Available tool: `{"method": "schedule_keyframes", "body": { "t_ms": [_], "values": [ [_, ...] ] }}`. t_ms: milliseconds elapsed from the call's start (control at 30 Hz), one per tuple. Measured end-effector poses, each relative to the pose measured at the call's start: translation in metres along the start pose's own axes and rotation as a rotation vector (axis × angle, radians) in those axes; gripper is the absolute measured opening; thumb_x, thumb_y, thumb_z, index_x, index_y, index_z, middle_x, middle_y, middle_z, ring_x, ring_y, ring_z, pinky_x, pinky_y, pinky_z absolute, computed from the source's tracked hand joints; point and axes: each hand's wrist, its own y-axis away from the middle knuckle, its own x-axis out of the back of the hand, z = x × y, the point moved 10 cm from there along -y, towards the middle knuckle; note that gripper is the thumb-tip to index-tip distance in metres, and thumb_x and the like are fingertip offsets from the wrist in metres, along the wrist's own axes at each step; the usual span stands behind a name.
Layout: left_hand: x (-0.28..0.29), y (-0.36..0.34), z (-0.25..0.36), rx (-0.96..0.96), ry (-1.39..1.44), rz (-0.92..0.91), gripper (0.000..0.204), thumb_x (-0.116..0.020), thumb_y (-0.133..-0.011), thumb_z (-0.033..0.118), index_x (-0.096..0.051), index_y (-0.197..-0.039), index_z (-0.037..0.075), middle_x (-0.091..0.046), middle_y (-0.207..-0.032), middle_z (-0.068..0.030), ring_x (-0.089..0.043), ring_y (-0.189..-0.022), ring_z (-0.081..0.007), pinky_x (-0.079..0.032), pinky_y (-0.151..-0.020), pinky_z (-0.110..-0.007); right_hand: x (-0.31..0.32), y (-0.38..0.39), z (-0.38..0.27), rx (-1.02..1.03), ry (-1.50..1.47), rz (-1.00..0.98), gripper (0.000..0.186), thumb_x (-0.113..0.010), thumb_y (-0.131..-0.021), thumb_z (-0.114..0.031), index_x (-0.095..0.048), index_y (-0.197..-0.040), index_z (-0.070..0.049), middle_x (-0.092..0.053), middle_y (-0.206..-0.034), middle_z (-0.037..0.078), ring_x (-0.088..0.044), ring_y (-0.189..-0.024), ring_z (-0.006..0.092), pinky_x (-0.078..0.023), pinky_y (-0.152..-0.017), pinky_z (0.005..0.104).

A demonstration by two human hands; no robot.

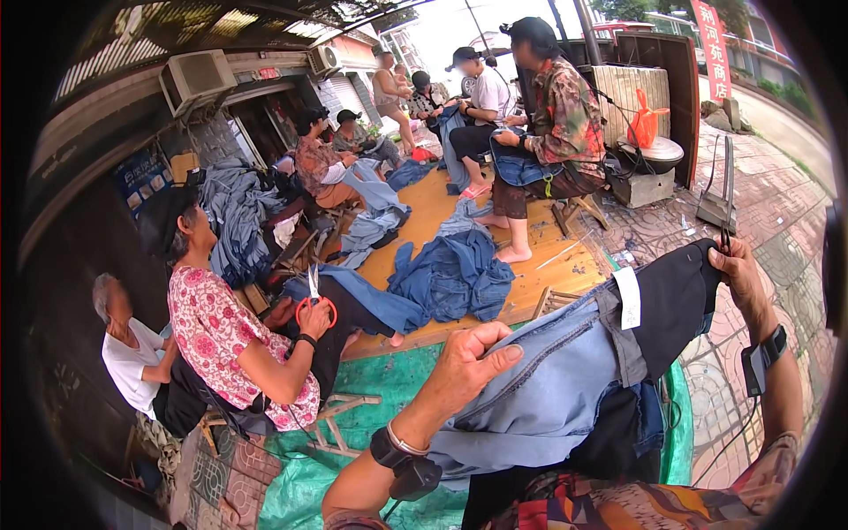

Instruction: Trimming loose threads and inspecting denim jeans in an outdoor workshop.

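Note:
A pair of light blue jeans (548, 362) with dark panels is stretched across my lap, seams showing. My left hand (468, 371) grips its left edge, thumb pressed on top against the fingers. At the right end, my right hand (740, 274) is closed on the black cloth (667, 296) of the same garment. A small dark pointed tool (725, 240) sticks up from that hand; its lower part is hidden. Between the hands, a white label (627, 299) lies on the denim near a grey strip.
Piled jeans (455, 274) lie on a yellow board (539, 256), beyond a green sheet (389, 367). At left a seated person (238, 327) holds orange-handled scissors (315, 309). Several other people sit around the board. A stool (331, 424) stands left; paving (742, 389) lies right.

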Motion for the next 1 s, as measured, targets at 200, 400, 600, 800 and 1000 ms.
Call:
{"method": "schedule_keyframes", "body": {
  "t_ms": [200,400,600,800,1000],
  "values": [
    [-0.004,0.001,0.003,-0.018,0.005,-0.014,0.027,-0.062,-0.085,0.027,-0.058,-0.08,0.0,-0.047,-0.066,0.0053,-0.04,-0.064,-0.0033,-0.033,-0.056,-0.02,-0.002,0.005,-0.002,0.003,0.016,-0.026,0.021,-0.07,-0.076,-0.027,-0.053,-0.072,-0.015,-0.042,-0.058,-0.013,-0.032,-0.045,-0.0017,-0.02,-0.041,0.0176],
    [-0.008,0.0,0.002,0.006,0.042,-0.035,0.027,-0.063,-0.085,0.027,-0.059,-0.082,0.001,-0.049,-0.067,0.0057,-0.04,-0.065,-0.003,-0.034,-0.057,-0.02,0.0,0.01,-0.004,-0.046,0.033,-0.043,0.022,-0.068,-0.077,-0.028,-0.058,-0.07,-0.01,-0.052,-0.062,-0.009,-0.045,-0.051,0.0006,-0.033,-0.047,0.0163],
    [-0.009,-0.001,0.001,0.019,0.102,-0.017,0.027,-0.063,-0.084,0.028,-0.059,-0.082,0.001,-0.049,-0.068,0.006,-0.04,-0.065,-0.0028,-0.034,-0.058,-0.019,0.002,0.007,0.001,-0.048,0.003,-0.016,0.02,-0.069,-0.077,-0.026,-0.057,-0.072,-0.011,-0.052,-0.062,-0.008,-0.045,-0.051,0.0007,-0.033,-0.047,0.0162],
    [-0.01,-0.002,0.001,0.028,0.128,-0.013,0.026,-0.063,-0.085,0.027,-0.059,-0.082,0.001,-0.05,-0.069,0.0061,-0.04,-0.066,-0.0025,-0.034,-0.058,-0.019,0.004,0.007,0.001,-0.059,-0.01,-0.006,0.02,-0.069,-0.077,-0.025,-0.056,-0.07,-0.011,-0.052,-0.061,-0.008,-0.043,-0.048,0.0005,-0.03,-0.044,0.0161],
    [-0.012,-0.003,-0.001,0.054,0.203,-0.014,0.023,-0.064,-0.084,0.023,-0.059,-0.082,0.0,-0.051,-0.069,0.0059,-0.041,-0.066,-0.0026,-0.035,-0.059,-0.019,0.001,0.006,0.008,-0.082,-0.03,-0.031,0.017,-0.069,-0.078,-0.022,-0.057,-0.072,-0.011,-0.053,-0.062,-0.008,-0.044,-0.049,0.0008,-0.031,-0.045,0.016]
  ]
}}
